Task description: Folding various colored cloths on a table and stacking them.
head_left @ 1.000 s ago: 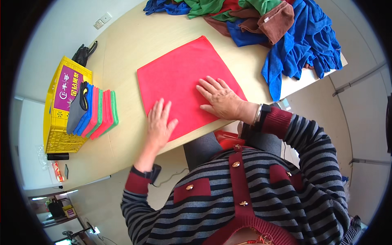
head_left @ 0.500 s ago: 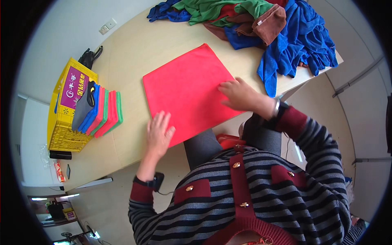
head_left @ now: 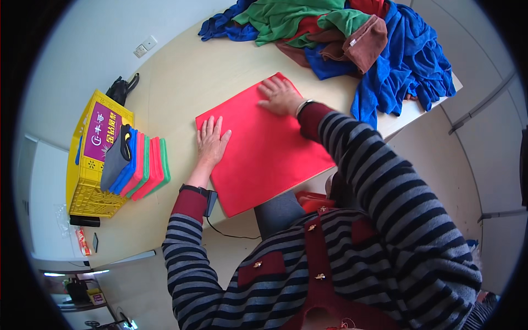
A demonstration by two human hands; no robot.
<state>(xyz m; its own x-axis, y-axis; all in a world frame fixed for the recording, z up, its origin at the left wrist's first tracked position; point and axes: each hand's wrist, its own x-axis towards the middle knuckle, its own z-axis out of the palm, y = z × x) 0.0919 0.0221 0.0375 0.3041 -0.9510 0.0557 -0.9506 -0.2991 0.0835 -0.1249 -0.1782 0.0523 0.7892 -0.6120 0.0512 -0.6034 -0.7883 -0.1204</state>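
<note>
A red cloth [head_left: 269, 157] lies spread flat as a square on the pale table, its near corner hanging past the table's front edge. My left hand [head_left: 212, 142] rests flat on the cloth near its left corner, fingers stretched out. Close to the far corner, my right hand [head_left: 281, 95] also lies palm down with its fingers apart. Neither hand grips anything.
At the left stands a yellow crate [head_left: 88, 187] with folded cloths [head_left: 146, 165] in grey, blue, red and green beside it. A black strapped item [head_left: 121, 89] lies behind. Crumpled blue cloths [head_left: 410, 60] and green cloths [head_left: 280, 19] are heaped at the far right.
Both hands have moved away from me over the red cloth, the right one from its right side to near the far corner, the left one toward the left corner.
</note>
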